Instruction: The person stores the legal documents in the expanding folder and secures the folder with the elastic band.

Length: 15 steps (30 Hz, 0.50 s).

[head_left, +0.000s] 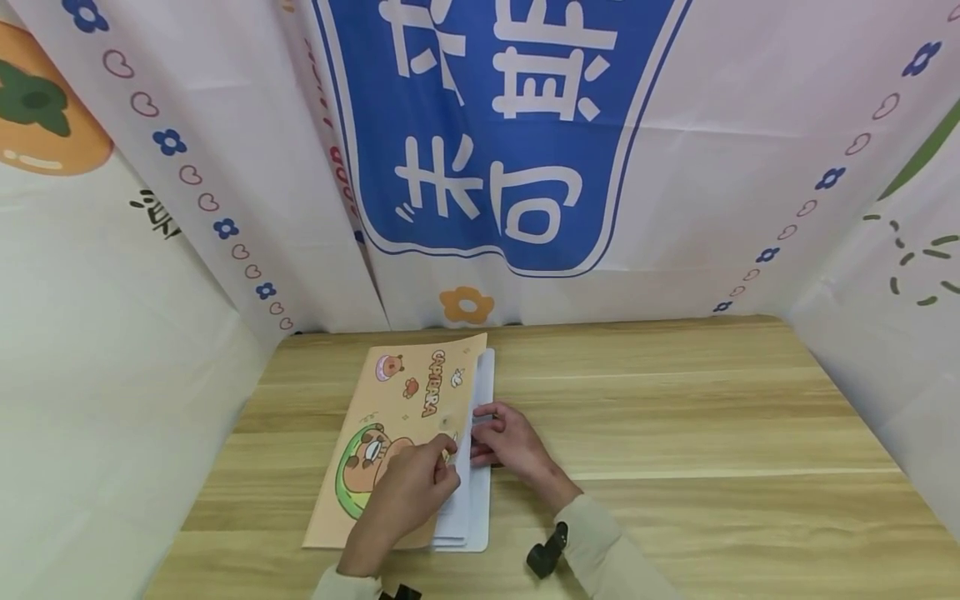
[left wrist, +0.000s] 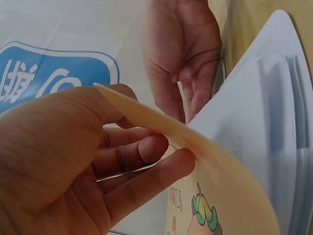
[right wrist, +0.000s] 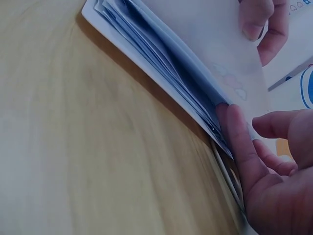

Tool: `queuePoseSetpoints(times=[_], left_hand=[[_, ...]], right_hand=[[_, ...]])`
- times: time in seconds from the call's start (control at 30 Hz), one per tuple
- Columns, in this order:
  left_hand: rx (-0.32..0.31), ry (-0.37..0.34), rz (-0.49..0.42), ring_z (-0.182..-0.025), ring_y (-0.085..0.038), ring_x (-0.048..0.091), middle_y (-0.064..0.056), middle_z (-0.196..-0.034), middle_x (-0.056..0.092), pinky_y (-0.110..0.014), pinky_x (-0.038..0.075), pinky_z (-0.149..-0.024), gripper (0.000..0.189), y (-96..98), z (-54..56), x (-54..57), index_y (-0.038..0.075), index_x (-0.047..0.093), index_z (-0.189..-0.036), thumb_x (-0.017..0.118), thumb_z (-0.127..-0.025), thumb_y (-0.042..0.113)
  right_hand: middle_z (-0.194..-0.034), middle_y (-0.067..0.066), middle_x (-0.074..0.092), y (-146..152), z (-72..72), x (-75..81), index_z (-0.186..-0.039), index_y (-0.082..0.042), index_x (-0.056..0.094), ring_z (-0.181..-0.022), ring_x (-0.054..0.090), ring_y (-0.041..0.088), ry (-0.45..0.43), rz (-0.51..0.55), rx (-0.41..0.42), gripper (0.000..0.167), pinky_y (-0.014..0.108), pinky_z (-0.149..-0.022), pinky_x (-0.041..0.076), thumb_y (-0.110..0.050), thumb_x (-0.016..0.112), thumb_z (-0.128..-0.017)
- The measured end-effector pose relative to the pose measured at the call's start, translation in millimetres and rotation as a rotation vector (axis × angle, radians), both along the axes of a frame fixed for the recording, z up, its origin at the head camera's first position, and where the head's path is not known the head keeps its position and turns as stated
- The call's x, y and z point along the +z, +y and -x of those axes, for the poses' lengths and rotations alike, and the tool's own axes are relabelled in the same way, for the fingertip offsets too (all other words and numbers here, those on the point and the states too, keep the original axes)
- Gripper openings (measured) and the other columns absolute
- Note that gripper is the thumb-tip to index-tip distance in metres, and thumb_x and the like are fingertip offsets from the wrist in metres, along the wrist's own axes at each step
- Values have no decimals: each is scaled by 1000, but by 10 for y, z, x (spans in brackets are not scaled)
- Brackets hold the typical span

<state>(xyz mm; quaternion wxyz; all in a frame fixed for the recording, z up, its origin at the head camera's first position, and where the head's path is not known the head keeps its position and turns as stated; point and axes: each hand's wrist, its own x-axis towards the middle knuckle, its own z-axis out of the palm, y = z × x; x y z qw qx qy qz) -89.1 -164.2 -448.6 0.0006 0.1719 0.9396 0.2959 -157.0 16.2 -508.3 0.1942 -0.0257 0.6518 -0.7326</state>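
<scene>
An orange folder (head_left: 390, 375) with cartoon capybaras on its cover lies on the wooden table, left of the middle. Its cover is partly lifted along the right side, and white sheets (left wrist: 244, 122) show under it. My left hand (head_left: 412, 487) pinches the free edge of the cover, thumb and fingers on opposite faces. Beside the folder's right edge, my right hand (head_left: 510, 442) touches the sheets with its fingertips. In the right wrist view, its fingers (right wrist: 239, 137) lie against the layered edges, the thumb standing apart.
The wood-grained table (head_left: 675, 433) stretches to the right of the folder. A white printed cloth (head_left: 735, 167) with a blue panel hangs behind the table's far edge. Dark wrist cameras (head_left: 547, 550) sit by both sleeves.
</scene>
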Motion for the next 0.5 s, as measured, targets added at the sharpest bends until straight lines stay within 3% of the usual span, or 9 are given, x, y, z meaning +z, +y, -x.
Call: queuePoseSetpoints(times=[0.13, 0.33, 0.5], left_hand=[[15, 4, 32, -47, -1, 39, 14, -57, 45, -24, 33, -46, 21, 26, 7, -22, 6, 69, -107, 66, -86, 9], [90, 25, 80, -47, -3, 40, 13, -56, 45, -27, 34, -47, 25, 66, 22, -60, 8, 70, -107, 72, -83, 16], [86, 24, 124, -50, -4, 42, 13, -56, 45, -38, 37, -60, 26, 108, 44, -75, 9, 70, -107, 73, -84, 19]], right_hand=[[-95, 16, 71, 54, -13, 19, -129, 3, 57, -80, 74, 27, 11, -32, 4, 30, 37, -68, 61, -6, 60, -101], [-97, 15, 70, 129, -28, 66, -121, 1, 63, -80, 74, 27, 66, -117, 23, 23, 35, -63, 60, -10, 61, -101], [-96, 12, 70, 218, -50, 123, -114, -3, 69, -77, 71, 24, 116, -227, 4, 19, 27, -52, 48, -14, 63, -99]])
